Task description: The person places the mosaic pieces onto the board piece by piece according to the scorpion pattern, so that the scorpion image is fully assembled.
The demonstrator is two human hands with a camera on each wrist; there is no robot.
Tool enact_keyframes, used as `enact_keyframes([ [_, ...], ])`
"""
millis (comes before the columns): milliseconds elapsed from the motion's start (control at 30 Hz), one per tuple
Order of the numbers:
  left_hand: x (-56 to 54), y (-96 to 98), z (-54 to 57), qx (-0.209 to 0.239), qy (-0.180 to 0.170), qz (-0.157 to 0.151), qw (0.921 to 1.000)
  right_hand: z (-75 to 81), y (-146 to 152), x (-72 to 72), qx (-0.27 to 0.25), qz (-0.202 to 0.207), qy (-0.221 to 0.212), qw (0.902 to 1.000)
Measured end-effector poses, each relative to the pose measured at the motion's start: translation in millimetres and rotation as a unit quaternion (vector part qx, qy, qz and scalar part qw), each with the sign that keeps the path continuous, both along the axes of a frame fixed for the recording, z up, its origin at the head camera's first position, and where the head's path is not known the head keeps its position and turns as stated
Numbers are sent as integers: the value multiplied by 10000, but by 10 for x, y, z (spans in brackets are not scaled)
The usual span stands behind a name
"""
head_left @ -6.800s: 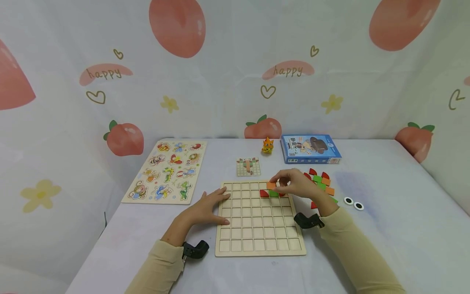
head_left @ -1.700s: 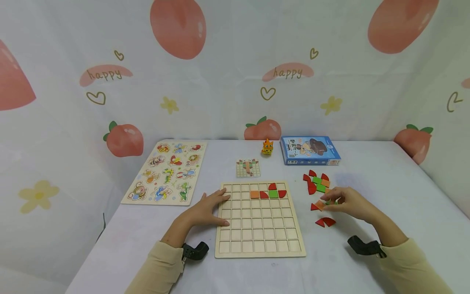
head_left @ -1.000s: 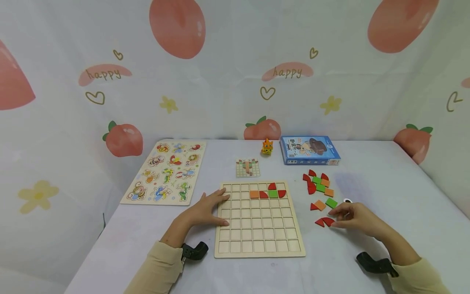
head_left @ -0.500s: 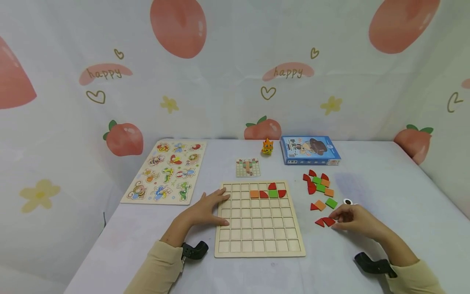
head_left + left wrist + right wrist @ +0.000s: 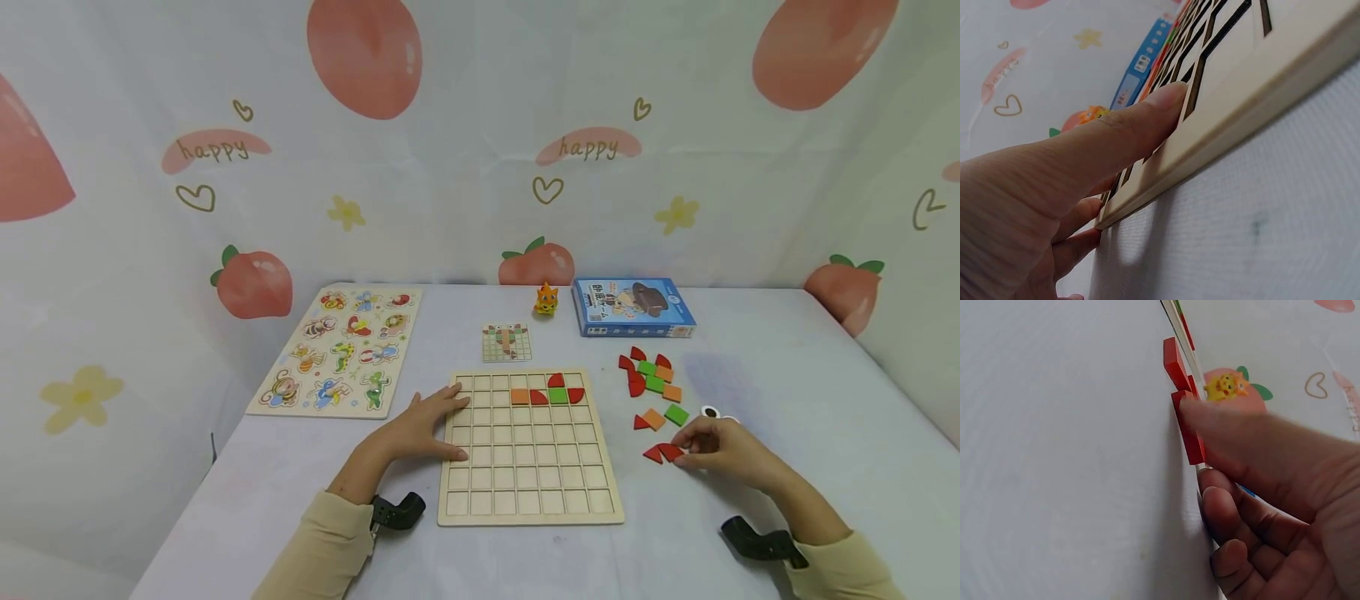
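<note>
My left hand (image 5: 422, 431) rests on the left edge of a wooden grid board (image 5: 517, 478), fingers spread; in the left wrist view the thumb (image 5: 1116, 134) lies on its top. Near the board's top right sit an orange square (image 5: 520, 397), a green square (image 5: 558, 396) and several red quarter-circle tiles (image 5: 556, 381). Right of the board, my right hand (image 5: 731, 454) pinches a red quarter-circle tile (image 5: 670, 452) between thumb and fingers, low at the table. A red triangular tile (image 5: 652, 455) touches or nearly touches it. In the right wrist view, the thumb covers part of the red tile (image 5: 1190, 440).
Loose red, green and orange tiles (image 5: 655, 383) lie beyond my right hand, with a white ring-eye piece (image 5: 709, 411) partly hidden behind it. Farther back are a pattern card (image 5: 506, 342), a small toy figure (image 5: 546, 299), a blue box (image 5: 634, 307) and an animal puzzle board (image 5: 337, 354).
My right hand has left the board's top right, where it held an orange square, and moved right to the red quarter-circle tile. An orange square now lies farther left; my left hand stays put.
</note>
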State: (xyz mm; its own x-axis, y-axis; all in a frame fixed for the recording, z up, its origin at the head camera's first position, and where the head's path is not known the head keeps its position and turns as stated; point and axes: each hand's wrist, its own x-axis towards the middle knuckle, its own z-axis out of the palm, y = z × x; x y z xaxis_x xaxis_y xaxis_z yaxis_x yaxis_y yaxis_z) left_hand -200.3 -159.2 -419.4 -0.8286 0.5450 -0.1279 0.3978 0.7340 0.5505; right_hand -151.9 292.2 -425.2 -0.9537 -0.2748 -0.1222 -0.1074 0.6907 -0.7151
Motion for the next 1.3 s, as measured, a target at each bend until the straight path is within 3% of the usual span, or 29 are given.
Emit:
enact_keyframes([
  [300, 1, -5, 6, 7, -12, -9, 10000, 7, -65, 11, 204, -174, 258, 9993],
  [667, 5, -5, 10, 12, -23, 1, 10000, 27, -74, 25, 184, -38, 350, 9992],
  [1000, -9, 1, -17, -52, 0, 6, 10000, 33, -70, 29, -10, -60, 18, 10000],
  [1300, 1, 1, -12, -28, -12, 36, 10000, 61, -7, -5, -175, 191, -261, 9993],
])
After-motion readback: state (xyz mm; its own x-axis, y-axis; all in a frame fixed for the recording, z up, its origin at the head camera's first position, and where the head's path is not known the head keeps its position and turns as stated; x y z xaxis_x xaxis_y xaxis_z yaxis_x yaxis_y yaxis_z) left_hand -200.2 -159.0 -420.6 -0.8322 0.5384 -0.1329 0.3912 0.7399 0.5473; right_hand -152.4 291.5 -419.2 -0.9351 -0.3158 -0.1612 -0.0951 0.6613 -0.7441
